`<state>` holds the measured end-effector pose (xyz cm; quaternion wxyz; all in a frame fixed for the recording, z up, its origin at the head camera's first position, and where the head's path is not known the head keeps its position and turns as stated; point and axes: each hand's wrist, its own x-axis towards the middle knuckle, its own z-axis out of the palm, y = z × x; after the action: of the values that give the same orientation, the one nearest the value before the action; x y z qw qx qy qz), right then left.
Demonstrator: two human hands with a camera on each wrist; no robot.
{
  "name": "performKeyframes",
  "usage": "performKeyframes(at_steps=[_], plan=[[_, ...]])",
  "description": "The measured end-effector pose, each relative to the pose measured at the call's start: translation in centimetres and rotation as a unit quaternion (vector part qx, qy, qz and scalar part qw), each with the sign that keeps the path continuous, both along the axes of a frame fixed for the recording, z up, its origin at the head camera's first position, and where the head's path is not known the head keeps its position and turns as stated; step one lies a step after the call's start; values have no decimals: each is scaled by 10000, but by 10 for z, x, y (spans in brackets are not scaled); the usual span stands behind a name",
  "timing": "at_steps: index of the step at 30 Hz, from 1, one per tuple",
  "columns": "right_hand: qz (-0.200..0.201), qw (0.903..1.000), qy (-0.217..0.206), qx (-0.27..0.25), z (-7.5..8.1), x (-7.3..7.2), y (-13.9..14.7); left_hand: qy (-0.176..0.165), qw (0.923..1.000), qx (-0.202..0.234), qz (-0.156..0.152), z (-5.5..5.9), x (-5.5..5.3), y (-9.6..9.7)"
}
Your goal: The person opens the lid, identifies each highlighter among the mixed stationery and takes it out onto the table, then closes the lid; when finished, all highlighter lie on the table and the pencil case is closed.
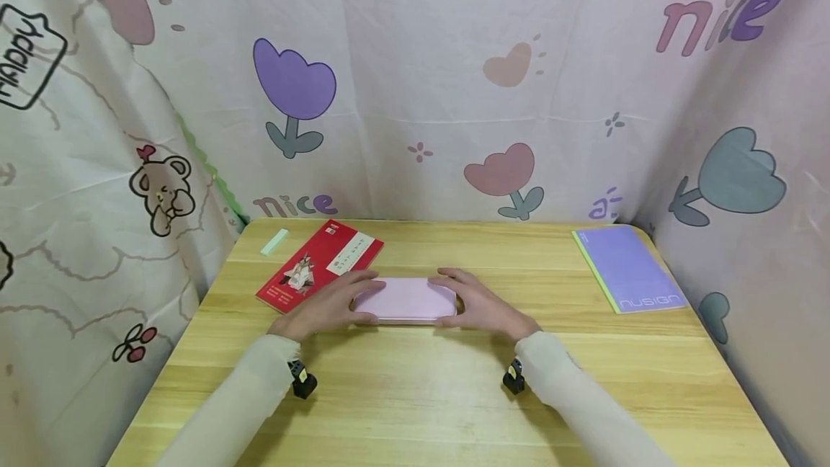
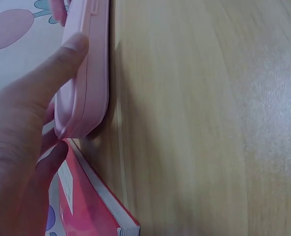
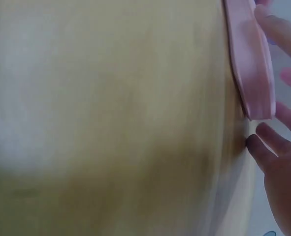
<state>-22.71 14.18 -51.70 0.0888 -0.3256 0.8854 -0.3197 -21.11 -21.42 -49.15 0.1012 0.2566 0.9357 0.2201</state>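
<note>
A pale pink pencil case [image 1: 405, 298] with rounded ends sits crosswise on the wooden table, between both hands. My left hand [image 1: 329, 303] grips its left end, thumb along the front edge and fingers towards the back. At the opposite end, my right hand [image 1: 485, 305] holds it the same way. In the left wrist view the left thumb [image 2: 69, 56] presses the upper front edge of the case [image 2: 93, 83]. The right wrist view is blurred; there the right thumb touches the case [image 3: 253, 64], and several fingers curve around its end. The underside is hidden.
A red book [image 1: 310, 265] lies slanted behind the left hand, partly covered by it. Near the back left is a small pale green strip [image 1: 275, 241]. A purple notebook [image 1: 629, 265] lies at the right edge. A printed curtain [image 1: 415, 92] surrounds the table [image 1: 415, 395].
</note>
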Motion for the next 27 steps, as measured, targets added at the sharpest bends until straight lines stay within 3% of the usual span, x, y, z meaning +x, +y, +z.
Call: performKeyframes(at_steps=[12,27], plan=[[216,9997,78,-13,-2,8,11,-235,9996,42,177,-3,11,12],[147,9998,35,101,1,41,42,-89,9995,112,-267,-6,39,34]])
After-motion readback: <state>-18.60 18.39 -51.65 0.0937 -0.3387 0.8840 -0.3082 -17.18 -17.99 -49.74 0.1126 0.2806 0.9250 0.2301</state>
